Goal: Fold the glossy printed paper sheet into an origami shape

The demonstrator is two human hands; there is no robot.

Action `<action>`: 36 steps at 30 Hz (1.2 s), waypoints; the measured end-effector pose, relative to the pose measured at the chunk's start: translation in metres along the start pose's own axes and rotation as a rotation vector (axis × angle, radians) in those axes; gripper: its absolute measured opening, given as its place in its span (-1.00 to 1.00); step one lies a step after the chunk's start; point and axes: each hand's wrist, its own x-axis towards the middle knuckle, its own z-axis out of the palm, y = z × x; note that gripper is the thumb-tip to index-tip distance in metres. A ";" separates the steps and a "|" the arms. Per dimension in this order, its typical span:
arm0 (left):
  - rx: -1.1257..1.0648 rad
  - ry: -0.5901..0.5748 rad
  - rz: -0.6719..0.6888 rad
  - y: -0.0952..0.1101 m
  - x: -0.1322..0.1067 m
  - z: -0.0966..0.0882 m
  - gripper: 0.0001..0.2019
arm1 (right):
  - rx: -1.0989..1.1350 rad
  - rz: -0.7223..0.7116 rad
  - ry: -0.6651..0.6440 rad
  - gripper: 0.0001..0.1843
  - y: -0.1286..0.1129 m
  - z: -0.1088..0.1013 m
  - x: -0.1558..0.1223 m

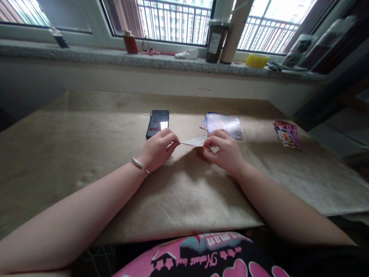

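Observation:
A small white paper piece (193, 141) is held between both hands just above the tan table (72, 146). My left hand (159, 147), a silver bracelet on its wrist, pinches the paper's left tip with fingers closed. My right hand (223, 148) grips the paper's right end, fingers curled over it. A dark phone (157, 123) lies just beyond my left hand. A stack of glossy coloured sheets (224, 124) lies just beyond my right hand.
Pink printed cards (286, 134) lie at the right of the table. On the stone windowsill (86, 55) stand a red cup (130, 43), a dark jar (216, 41), a cardboard tube (235, 30) and a yellow box (256, 60). The table's near edge meets my lap.

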 end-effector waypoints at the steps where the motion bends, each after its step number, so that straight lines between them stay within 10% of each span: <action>1: -0.009 0.018 -0.023 0.001 -0.001 0.000 -0.86 | 0.010 -0.006 0.000 -0.91 0.000 0.000 0.000; 19: -0.546 -0.022 -0.399 0.005 0.001 -0.001 -0.79 | 0.123 -0.135 -0.145 -0.92 -0.002 0.004 -0.001; 36: -0.200 0.199 0.020 0.009 -0.001 -0.001 -0.86 | 0.027 0.050 -0.045 -0.94 -0.001 0.004 -0.001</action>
